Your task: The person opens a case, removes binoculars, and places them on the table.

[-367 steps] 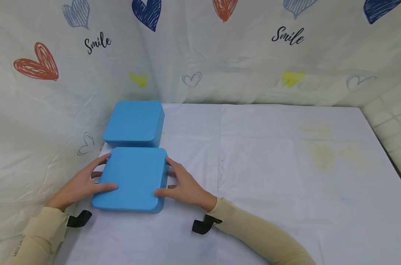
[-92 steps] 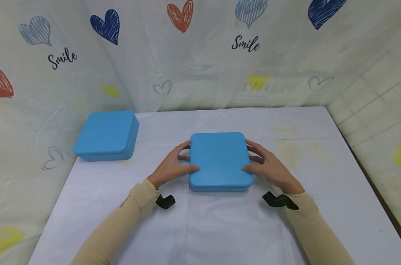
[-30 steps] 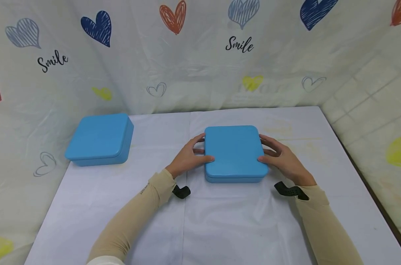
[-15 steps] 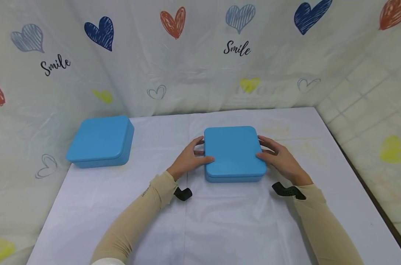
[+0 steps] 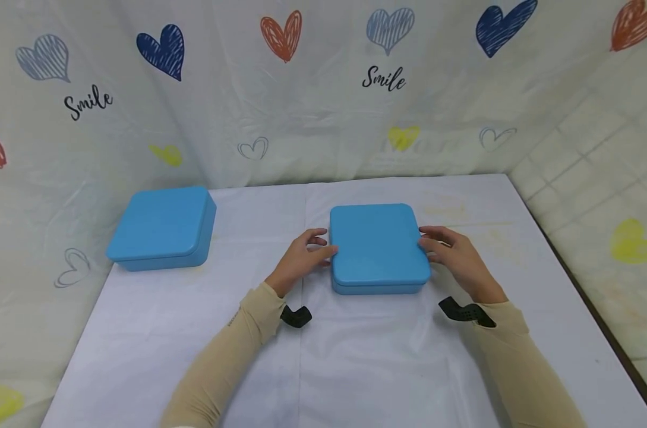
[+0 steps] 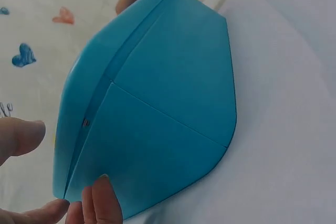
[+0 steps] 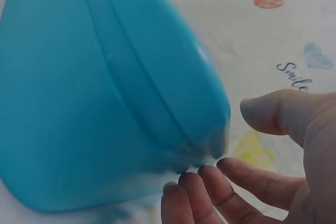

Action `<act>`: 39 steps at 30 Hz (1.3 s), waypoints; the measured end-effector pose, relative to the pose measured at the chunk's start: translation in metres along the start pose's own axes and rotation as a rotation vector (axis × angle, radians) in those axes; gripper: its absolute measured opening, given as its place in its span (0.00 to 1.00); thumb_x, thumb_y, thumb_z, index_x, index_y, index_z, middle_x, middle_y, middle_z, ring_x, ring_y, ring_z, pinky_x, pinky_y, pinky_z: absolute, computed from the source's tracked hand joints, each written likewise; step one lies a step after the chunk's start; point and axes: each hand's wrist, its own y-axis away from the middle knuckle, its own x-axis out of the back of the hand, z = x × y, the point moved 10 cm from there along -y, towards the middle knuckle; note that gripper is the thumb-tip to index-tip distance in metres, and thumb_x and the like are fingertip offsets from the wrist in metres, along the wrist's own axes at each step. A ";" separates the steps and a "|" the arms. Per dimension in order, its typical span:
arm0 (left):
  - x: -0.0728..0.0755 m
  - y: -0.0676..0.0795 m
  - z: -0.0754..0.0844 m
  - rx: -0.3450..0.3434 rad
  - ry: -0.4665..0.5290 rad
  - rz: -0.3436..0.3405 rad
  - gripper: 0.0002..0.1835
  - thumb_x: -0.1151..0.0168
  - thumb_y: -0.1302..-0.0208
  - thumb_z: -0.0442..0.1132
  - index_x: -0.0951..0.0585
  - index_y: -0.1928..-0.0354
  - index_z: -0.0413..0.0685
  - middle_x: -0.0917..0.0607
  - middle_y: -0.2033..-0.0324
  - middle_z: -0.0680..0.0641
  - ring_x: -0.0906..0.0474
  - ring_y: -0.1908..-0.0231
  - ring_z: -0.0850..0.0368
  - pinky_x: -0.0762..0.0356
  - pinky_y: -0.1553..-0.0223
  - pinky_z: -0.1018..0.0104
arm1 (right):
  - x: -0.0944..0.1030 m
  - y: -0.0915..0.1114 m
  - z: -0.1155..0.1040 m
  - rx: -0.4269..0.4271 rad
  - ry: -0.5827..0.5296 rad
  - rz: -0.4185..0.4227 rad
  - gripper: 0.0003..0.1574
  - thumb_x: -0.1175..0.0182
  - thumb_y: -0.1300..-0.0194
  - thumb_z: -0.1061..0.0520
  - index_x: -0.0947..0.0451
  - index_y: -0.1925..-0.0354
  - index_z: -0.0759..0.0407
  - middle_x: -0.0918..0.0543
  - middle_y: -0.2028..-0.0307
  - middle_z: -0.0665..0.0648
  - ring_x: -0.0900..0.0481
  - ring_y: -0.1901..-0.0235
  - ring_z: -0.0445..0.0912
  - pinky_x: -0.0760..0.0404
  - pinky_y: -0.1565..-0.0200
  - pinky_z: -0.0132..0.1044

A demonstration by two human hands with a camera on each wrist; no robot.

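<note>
A flat blue lidded box with rounded corners lies on the table right of centre, a hand at each side. My left hand is at its left side; in the left wrist view the thumb stands off the box while the fingertips are against or close to its side wall. My right hand is at the right side, its thumb apart from the box and its fingertips by the edge. The lid seam shows in both wrist views. A matching blue box lies at the table's left back corner.
A white cloth covers the table. A heart-printed sheet hangs behind it and along the left. The table's right edge runs beside a pale tiled wall. Each wrist bears a black strap-like piece.
The held box has moved right from its place before the other box and stopped right of centre. In the last half second both hands have loosened, with thumbs drawn back from its top.
</note>
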 end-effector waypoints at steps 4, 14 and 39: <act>0.000 0.000 -0.002 -0.030 0.054 -0.006 0.33 0.31 0.32 0.47 0.29 0.27 0.53 0.24 0.42 0.43 0.15 0.51 0.52 0.14 0.44 0.56 | -0.002 -0.001 -0.002 -0.021 -0.029 0.015 0.42 0.45 0.24 0.34 0.35 0.24 0.54 0.29 0.28 0.60 0.23 0.46 0.37 0.18 0.50 0.25; -0.004 0.000 0.000 -0.057 0.118 -0.041 0.29 0.34 0.29 0.43 0.28 0.28 0.49 0.23 0.43 0.41 0.16 0.55 0.55 0.13 0.45 0.52 | 0.001 -0.001 -0.005 -0.039 -0.141 0.058 0.41 0.42 0.25 0.37 0.30 0.29 0.63 0.23 0.48 0.41 0.21 0.54 0.36 0.16 0.52 0.24; -0.001 0.005 0.003 -0.041 0.189 -0.065 0.32 0.31 0.35 0.31 0.26 0.30 0.44 0.23 0.38 0.37 0.13 0.57 0.56 0.13 0.44 0.50 | 0.002 -0.008 -0.001 -0.015 -0.142 0.051 0.38 0.34 0.29 0.44 0.29 0.31 0.65 0.19 0.53 0.36 0.18 0.56 0.30 0.16 0.52 0.23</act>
